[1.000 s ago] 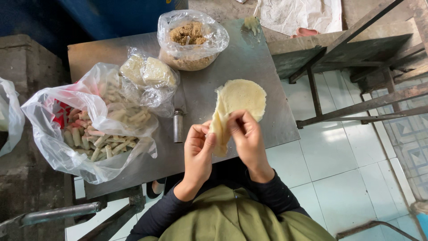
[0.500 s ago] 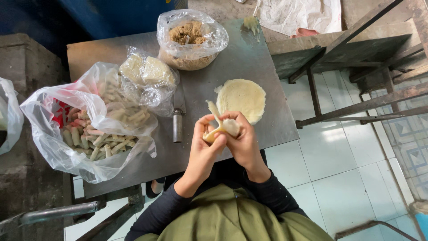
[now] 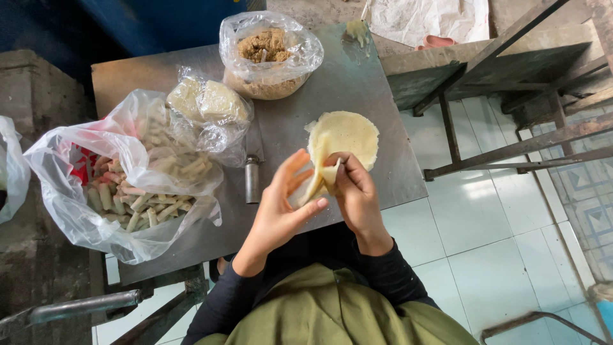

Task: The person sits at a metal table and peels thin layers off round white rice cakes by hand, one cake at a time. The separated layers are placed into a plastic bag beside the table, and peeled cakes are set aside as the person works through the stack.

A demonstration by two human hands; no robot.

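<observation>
My left hand (image 3: 281, 211) and my right hand (image 3: 354, 195) hold a thin pale wrapper (image 3: 321, 179) between them, folded partway over itself, just above the near edge of a grey metal table (image 3: 357, 76). The left fingers are spread under it; the right fingers pinch its fold. A round stack of the same pale wrappers (image 3: 348, 134) lies flat on the table just beyond my hands.
A clear bag of brown filling (image 3: 268, 54) stands at the back. A bag of pale dough pieces (image 3: 207, 105) and a large bag of finished rolls (image 3: 128, 191) lie at the left. A small metal cylinder (image 3: 252, 179) lies beside them. A metal bench frame (image 3: 504, 96) stands right.
One wrapper has come off the stack into my hands and has been folded smaller. My left fingers have spread wider under it. The stack stays flat on the table.
</observation>
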